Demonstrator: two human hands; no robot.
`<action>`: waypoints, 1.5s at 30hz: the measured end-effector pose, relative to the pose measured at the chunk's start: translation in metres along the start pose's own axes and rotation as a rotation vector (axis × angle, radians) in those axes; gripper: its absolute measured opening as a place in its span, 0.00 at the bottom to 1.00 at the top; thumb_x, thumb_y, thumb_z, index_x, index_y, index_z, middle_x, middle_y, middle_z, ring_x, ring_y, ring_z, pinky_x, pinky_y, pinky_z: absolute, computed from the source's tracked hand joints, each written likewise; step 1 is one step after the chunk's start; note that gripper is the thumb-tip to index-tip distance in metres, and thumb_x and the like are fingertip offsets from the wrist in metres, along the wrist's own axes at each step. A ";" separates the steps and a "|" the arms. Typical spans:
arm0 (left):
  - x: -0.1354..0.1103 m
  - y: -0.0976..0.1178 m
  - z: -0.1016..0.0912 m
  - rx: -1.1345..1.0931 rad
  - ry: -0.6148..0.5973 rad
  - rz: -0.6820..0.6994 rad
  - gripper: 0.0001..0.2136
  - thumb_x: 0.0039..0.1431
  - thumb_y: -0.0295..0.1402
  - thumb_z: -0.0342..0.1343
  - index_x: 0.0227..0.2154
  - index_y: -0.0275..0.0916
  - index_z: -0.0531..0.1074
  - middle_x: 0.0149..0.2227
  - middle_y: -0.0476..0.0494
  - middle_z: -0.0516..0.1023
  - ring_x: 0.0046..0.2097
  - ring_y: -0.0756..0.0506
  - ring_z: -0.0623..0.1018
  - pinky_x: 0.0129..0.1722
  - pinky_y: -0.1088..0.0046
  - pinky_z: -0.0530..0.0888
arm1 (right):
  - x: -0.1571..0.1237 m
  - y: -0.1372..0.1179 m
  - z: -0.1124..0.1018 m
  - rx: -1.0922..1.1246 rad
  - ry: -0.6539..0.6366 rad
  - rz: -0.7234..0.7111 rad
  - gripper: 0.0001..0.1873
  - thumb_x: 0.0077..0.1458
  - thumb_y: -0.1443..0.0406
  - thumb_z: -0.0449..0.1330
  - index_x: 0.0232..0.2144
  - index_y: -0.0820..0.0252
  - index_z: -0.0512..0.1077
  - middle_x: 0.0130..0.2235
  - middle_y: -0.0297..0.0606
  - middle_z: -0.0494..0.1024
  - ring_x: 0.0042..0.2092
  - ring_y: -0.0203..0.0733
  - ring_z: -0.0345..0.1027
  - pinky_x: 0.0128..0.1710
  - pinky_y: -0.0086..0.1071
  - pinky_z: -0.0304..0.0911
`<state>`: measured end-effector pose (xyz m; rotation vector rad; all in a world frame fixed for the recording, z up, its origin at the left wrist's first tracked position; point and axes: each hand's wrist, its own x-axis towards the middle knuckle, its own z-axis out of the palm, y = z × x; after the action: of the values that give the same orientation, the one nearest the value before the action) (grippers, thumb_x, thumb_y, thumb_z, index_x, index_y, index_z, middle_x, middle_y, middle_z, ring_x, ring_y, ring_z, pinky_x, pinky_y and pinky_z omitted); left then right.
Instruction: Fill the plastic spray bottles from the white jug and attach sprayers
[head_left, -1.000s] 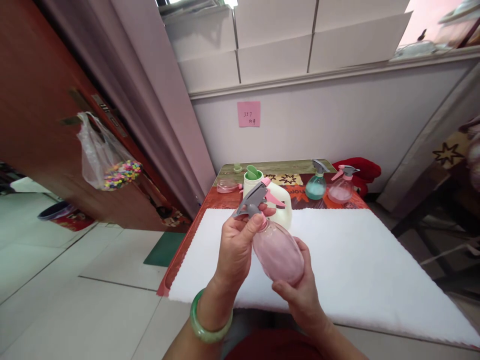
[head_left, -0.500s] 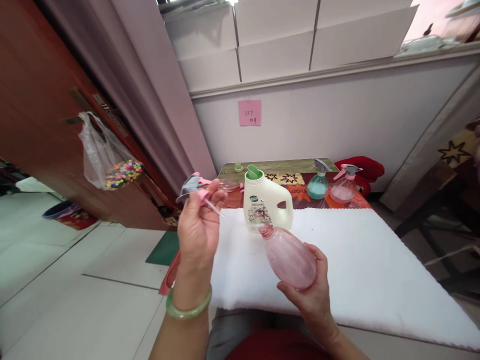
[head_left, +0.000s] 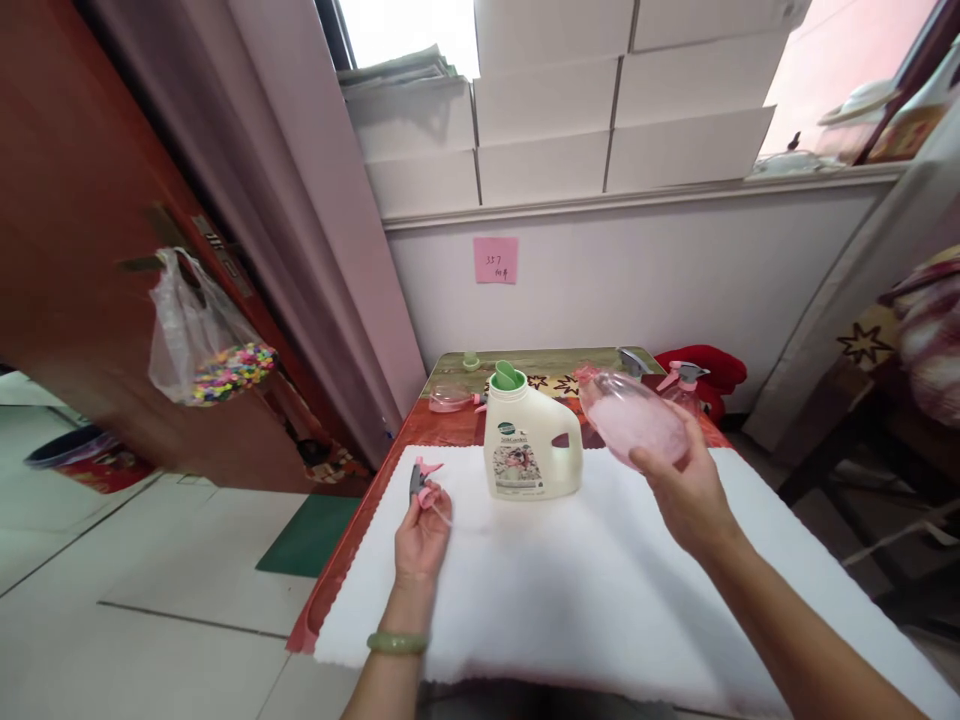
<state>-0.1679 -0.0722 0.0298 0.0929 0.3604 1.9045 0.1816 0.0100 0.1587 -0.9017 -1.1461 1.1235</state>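
Note:
My left hand [head_left: 421, 535] rests low on the white cloth [head_left: 570, 590] near its left edge, fingers closed on a grey and pink spray head [head_left: 422, 482] with its thin tube trailing right. My right hand [head_left: 686, 485] is raised over the table's right side, gripping a pink translucent bottle [head_left: 631, 417] without a cap, tilted with its neck pointing left. A cream detergent jug [head_left: 531, 436] with a green cap stands between my hands at the cloth's far edge.
Behind the jug lie a pink bottle [head_left: 450, 398] and a small green cap [head_left: 470, 359] on the patterned table. A pink spray bottle [head_left: 684, 385] and a red cloth [head_left: 709, 368] sit at the back right. A bag of beads [head_left: 202, 345] hangs on the door.
My left hand has lowered the spray head from chest height down onto the cloth. My right hand has lifted the open pink bottle up and to the right. The camera view tilted upward.

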 end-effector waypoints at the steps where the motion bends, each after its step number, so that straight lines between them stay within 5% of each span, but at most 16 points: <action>1: 0.001 -0.002 -0.009 0.009 0.011 -0.020 0.22 0.73 0.25 0.39 0.52 0.42 0.78 0.36 0.43 0.83 0.37 0.50 0.83 0.50 0.67 0.81 | 0.009 -0.008 0.003 0.017 -0.035 0.001 0.48 0.43 0.51 0.76 0.63 0.48 0.63 0.63 0.45 0.71 0.64 0.61 0.66 0.64 0.54 0.64; 6: 0.001 -0.003 -0.032 0.037 0.037 -0.117 0.18 0.74 0.29 0.43 0.45 0.40 0.81 0.40 0.42 0.85 0.43 0.45 0.85 0.56 0.56 0.78 | 0.039 -0.035 0.021 0.024 -0.220 0.056 0.45 0.44 0.51 0.76 0.62 0.47 0.65 0.62 0.46 0.73 0.63 0.61 0.69 0.60 0.54 0.69; 17: 0.005 -0.001 -0.036 0.062 0.032 -0.181 0.13 0.72 0.29 0.50 0.46 0.39 0.82 0.42 0.41 0.85 0.44 0.45 0.84 0.60 0.54 0.76 | 0.067 -0.056 0.039 -0.109 -0.443 0.164 0.42 0.46 0.51 0.76 0.60 0.46 0.67 0.57 0.47 0.78 0.52 0.62 0.78 0.48 0.58 0.80; 26: 0.006 -0.004 -0.034 0.080 0.070 -0.179 0.14 0.72 0.29 0.49 0.45 0.39 0.82 0.42 0.41 0.86 0.43 0.45 0.85 0.59 0.54 0.77 | 0.079 -0.079 0.043 -0.261 -0.449 0.140 0.44 0.41 0.53 0.78 0.59 0.51 0.68 0.59 0.48 0.77 0.61 0.64 0.72 0.61 0.57 0.71; 45: 0.005 -0.004 -0.035 0.114 0.067 -0.169 0.14 0.72 0.29 0.51 0.49 0.41 0.82 0.42 0.41 0.86 0.44 0.45 0.85 0.60 0.54 0.76 | 0.094 -0.099 0.051 -0.469 -0.461 0.079 0.40 0.40 0.55 0.78 0.56 0.46 0.73 0.55 0.42 0.81 0.59 0.63 0.74 0.59 0.57 0.73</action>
<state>-0.1742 -0.0731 -0.0053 0.0719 0.5070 1.7229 0.1550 0.0788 0.2842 -1.0799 -1.8179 1.1821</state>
